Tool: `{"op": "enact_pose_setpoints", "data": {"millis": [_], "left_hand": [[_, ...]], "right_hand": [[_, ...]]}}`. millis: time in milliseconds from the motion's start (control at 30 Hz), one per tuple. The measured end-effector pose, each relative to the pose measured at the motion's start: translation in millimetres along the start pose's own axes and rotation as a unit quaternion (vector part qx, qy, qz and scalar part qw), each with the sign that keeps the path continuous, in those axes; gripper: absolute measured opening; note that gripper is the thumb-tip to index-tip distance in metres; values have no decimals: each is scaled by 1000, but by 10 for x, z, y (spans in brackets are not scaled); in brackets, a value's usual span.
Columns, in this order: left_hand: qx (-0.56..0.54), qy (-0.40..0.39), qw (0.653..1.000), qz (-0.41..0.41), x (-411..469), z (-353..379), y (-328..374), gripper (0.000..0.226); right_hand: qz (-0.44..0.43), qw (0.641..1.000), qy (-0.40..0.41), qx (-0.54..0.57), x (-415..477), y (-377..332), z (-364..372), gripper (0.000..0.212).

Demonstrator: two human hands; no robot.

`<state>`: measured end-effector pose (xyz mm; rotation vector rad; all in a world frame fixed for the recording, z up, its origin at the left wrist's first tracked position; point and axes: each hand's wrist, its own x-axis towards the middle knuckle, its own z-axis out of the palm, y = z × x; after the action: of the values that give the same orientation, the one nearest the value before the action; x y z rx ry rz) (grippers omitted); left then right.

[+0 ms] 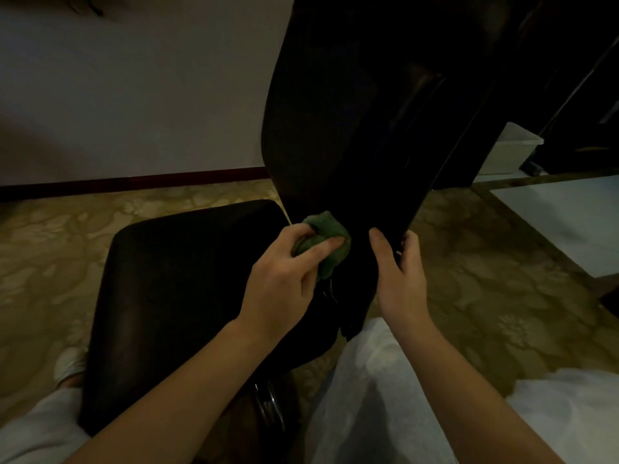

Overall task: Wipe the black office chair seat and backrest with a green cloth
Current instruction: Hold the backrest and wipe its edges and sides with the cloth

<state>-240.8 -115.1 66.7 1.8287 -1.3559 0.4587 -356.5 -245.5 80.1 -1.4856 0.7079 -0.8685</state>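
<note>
Green crumpled cloth (330, 244), bunched in the curled fingers of the left hand (284, 279), was pressed low on the tall black chair backrest (335, 128), beside the black padded seat (187, 279). I saw the right hand (400, 276) gripping the backrest's edge, likely steadying it.

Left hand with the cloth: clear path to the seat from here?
Likely yes. The left hand holds the green cloth at the foot of the backrest, just beside the seat, whose visible surface is bare. The right hand grips the backrest edge, off to the side.
</note>
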Motion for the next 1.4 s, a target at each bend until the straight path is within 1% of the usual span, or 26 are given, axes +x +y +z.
{"op": "enact_pose_setpoints", "data": {"millis": [133,300,500,600,733,800,1000,1267,1400], "left_hand": [[33,-45,998,16,-205,144,-101,34],[80,-56,995,19,-450,365,-224,34],[84,-105,991,-15,-546,426,-220,36],[62,-90,993,-36,-451,305,-131,36],[28,-36,999,-26,-249,128,-12,36],[27,-29,999,-20,-180,108,4,36],[48,-51,998,-5,-280,211,-107,35],[108,-123,986,-17,-494,389,-172,37],[121,-146,982,-26,-487,355,-146,38]], "right_hand": [[-10,1000,1,7,11,17,3,27],[-22,1000,-7,-12,12,102,-13,33],[-4,1000,-12,-26,58,113,-39,52],[-1,1000,-14,-21,58,116,-49,54],[4,1000,-10,-14,39,133,-55,62],[6,1000,-8,-13,28,136,-57,63],[14,1000,-17,1,45,138,-68,62],[2,1000,-11,-9,44,159,-39,54],[11,1000,-19,-10,50,159,-56,57]]}}
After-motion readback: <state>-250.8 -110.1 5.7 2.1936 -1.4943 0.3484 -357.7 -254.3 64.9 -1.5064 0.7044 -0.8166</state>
